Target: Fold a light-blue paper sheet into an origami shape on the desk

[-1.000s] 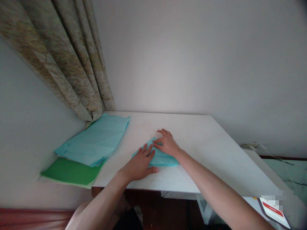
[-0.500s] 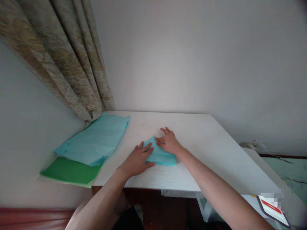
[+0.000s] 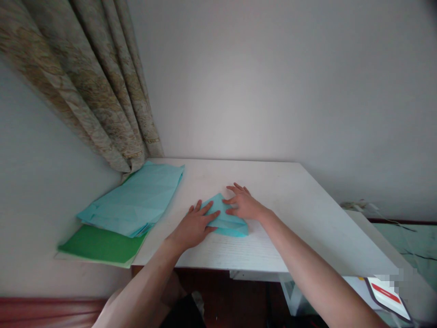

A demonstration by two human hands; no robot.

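A small folded piece of light blue paper (image 3: 227,224) lies on the white table (image 3: 293,214), near its front edge. My left hand (image 3: 194,224) lies flat on the paper's left part, fingers stretched out and a little apart. My right hand (image 3: 243,204) rests flat on the paper's upper right part, fingers spread and pointing left. Both hands press on the paper; neither grips it. Part of the paper is hidden under my hands.
A stack of light blue sheets (image 3: 136,200) lies at the table's left end, on top of green sheets (image 3: 100,245) that overhang the edge. A patterned curtain (image 3: 92,86) hangs at the back left. A card with red print (image 3: 389,298) sits at lower right.
Both hands have slid a little to the left along with the folded paper. The paper looks slightly smaller and more tightly folded than a second ago.
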